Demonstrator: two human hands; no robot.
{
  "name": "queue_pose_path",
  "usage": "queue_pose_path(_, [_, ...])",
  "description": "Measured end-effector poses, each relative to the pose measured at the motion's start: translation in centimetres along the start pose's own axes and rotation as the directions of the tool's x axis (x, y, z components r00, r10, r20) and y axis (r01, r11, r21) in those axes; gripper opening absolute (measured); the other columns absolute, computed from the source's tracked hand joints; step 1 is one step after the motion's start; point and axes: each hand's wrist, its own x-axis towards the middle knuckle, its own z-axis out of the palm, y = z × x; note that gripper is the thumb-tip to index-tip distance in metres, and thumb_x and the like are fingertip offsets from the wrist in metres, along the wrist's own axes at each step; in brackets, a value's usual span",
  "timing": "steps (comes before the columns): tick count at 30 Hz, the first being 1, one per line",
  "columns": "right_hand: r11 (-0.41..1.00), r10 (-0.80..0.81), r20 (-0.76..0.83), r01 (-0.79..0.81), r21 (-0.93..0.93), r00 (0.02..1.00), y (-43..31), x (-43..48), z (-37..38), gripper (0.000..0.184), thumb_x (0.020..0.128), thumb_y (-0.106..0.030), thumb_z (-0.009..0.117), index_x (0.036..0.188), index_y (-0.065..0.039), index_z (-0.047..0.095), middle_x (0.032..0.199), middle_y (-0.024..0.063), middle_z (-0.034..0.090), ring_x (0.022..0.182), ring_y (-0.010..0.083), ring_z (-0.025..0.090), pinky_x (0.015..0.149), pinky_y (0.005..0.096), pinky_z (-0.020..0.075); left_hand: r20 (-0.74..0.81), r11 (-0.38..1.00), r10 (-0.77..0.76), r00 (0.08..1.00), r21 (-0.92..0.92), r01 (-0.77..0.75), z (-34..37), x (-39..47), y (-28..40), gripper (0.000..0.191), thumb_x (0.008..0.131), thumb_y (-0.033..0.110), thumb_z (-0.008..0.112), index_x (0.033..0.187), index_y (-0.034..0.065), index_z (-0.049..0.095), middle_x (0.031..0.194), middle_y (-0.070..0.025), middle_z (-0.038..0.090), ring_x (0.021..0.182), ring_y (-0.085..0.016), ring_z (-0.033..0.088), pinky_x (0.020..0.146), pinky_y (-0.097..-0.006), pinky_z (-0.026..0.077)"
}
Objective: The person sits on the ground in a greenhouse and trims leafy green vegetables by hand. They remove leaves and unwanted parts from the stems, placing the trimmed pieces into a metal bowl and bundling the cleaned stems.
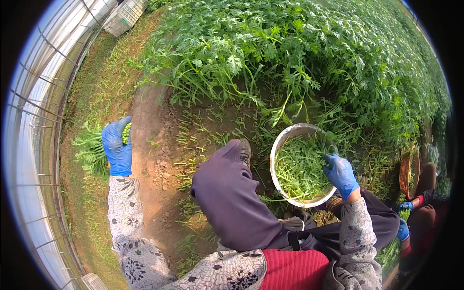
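My left hand [117,148], in a blue glove, is stretched out to the left and grips a bunch of leafy greens [90,148]. The cut pale-green stem ends face right, by my thumb, while the leaves fan out to the left. On the right, my blue-gloved right hand [340,174] is at the right side of a round white bucket [273,166], its fingers curled. Loose green trimmings [301,166] lie inside the bucket. A small greyish thing shows just above these fingers; whether they hold it is not clear.
Dense leafy plants [253,43] grow ahead, with cut stubble [188,145] before them. A bare soil strip [156,159] runs at left. A plastic crate [125,16] stands far left, near the greenhouse wall [32,119]. At right, a co-worker's gloved hands [404,230] hold greens beside a reddish-brown container [405,175].
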Motion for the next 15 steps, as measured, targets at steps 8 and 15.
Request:
queue_pose_path(8, [0.514,-0.11,0.143,-0.066,0.855,0.984,-14.2,11.0,1.2,0.023,0.092,0.001,0.058,0.112,-0.001,0.068,0.094,0.0093,0.072,0.082,0.0133,0.067,0.076,0.0271,0.0544,0.487,0.873,-0.484,0.727,0.327,0.362,19.7,-19.5,-7.8,0.028,0.07,0.014,0.076,0.097,0.0198,0.071,0.098,-0.0045,0.066,0.103,-0.029,0.055,0.094,-0.044,0.037])
queue_pose_path(15, [0.604,0.156,0.122,-0.192,0.773,0.98,-11.4,25.5,8.7,0.021,0.094,0.0,0.053,0.11,0.001,0.066,0.091,0.0063,0.071,0.077,0.0125,0.067,0.072,0.0267,0.0553,0.614,0.866,-0.501,0.61,0.361,0.348,24.1,-25.6,-7.6,0.037,0.067,0.011,0.076,0.102,0.0178,0.066,0.105,-0.0086,0.062,0.106,-0.033,0.052,0.091,-0.0456,0.04])
